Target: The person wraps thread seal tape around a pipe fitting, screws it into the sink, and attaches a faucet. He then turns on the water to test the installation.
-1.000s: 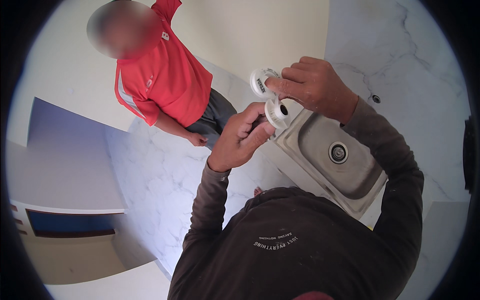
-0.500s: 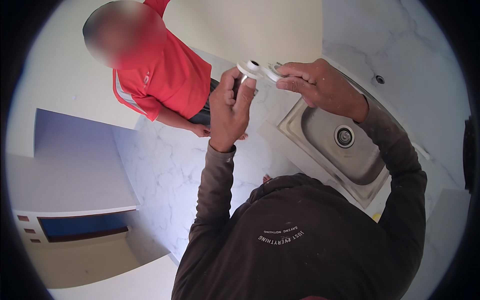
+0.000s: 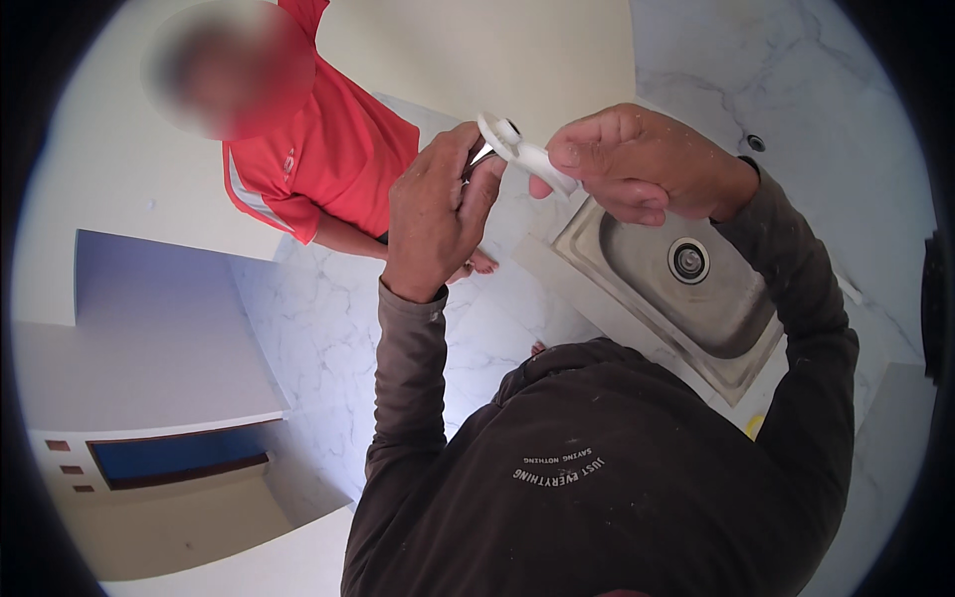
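In my left hand [image 3: 438, 204] is a shiny metal fitting [image 3: 480, 157], mostly hidden by my fingers. A round white end with a dark opening [image 3: 509, 130] sticks out past my fingertips. White tape [image 3: 545, 165], seemingly thread seal tape, runs from that end to my right hand [image 3: 652, 164]. The right fingers are curled round the tape, and a fingertip shows under it. Both hands are held up in front of me, close together, with the right one partly over the sink.
A stainless steel sink [image 3: 686, 318] with a round drain [image 3: 688, 261] is set in a marbled counter at the right. A person in a red shirt [image 3: 348, 159] stands at the far left. Below lies a marbled floor [image 3: 318, 348]. A small round hole [image 3: 756, 143] sits in the marbled surface beyond the sink.
My right hand has turned and shifted slightly right, so the white strip shows wider. My left hand has moved a little left, and the white end has tilted.
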A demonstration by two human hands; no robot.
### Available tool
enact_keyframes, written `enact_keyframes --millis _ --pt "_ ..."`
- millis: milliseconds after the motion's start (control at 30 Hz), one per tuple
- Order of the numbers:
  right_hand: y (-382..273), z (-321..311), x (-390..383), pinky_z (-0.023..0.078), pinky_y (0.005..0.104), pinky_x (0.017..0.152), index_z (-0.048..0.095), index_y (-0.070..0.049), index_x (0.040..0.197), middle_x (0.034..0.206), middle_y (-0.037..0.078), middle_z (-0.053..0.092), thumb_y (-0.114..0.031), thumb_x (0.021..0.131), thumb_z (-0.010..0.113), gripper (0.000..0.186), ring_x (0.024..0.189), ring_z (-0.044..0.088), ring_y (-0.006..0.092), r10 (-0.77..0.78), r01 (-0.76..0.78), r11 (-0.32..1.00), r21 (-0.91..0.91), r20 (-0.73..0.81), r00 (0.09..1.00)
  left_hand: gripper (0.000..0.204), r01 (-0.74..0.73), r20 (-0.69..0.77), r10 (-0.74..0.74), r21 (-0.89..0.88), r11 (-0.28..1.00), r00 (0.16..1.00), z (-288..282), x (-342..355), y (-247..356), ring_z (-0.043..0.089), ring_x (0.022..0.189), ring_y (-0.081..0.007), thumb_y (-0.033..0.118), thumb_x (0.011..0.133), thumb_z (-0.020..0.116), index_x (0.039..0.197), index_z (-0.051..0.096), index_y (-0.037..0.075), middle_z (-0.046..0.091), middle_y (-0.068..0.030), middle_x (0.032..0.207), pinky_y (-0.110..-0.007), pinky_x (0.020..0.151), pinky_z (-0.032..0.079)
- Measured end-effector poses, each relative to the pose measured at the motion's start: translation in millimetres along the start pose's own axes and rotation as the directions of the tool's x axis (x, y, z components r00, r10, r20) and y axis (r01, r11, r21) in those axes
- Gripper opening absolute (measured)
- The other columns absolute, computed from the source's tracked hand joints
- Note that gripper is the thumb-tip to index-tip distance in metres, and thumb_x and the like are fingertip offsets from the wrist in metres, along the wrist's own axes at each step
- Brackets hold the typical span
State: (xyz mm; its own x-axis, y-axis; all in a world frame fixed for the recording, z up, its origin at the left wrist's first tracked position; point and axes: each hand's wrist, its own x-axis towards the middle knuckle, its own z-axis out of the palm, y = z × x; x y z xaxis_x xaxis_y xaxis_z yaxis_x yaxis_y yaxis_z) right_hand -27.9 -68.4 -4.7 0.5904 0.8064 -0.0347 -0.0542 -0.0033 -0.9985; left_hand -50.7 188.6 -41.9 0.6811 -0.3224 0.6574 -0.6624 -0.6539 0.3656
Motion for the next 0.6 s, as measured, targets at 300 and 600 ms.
enact_keyframes --millis 300,600 --pt "-5 -6 11 0.031 0.0217 0.045 0.071 -0.002 0.103 0.049 -0.009 0.035 -0.039 0.109 0.051 0.043 0.042 0.034 0.0047 -0.005 0.009 0.998 0.063 -0.067 0.998 0.025 0.038 0.043 -0.051 0.261 0.964 0.998 -12 5 14 0.071 0.086 -0.0274 0.016 0.096 0.07 0.118 0.063 0.004 0.07 -0.0115 0.093 -0.038 0.074 0.055" --pt "-13 -17 38 0.046 0.0354 0.066 0.068 -0.007 0.121 0.071 0.005 0.056 -0.02 0.101 0.06 0.025 0.063 0.056 0.0172 -0.635 0.586 0.422 -0.692 0.236 0.736 0.036 0.322 0.332 -0.2 -0.37 0.872 0.922 -26 3 9 0.065 0.073 -0.0203 0.019 0.098 0.068 0.128 0.06 -0.001 0.07 -0.0125 0.09 -0.032 0.068 0.051"
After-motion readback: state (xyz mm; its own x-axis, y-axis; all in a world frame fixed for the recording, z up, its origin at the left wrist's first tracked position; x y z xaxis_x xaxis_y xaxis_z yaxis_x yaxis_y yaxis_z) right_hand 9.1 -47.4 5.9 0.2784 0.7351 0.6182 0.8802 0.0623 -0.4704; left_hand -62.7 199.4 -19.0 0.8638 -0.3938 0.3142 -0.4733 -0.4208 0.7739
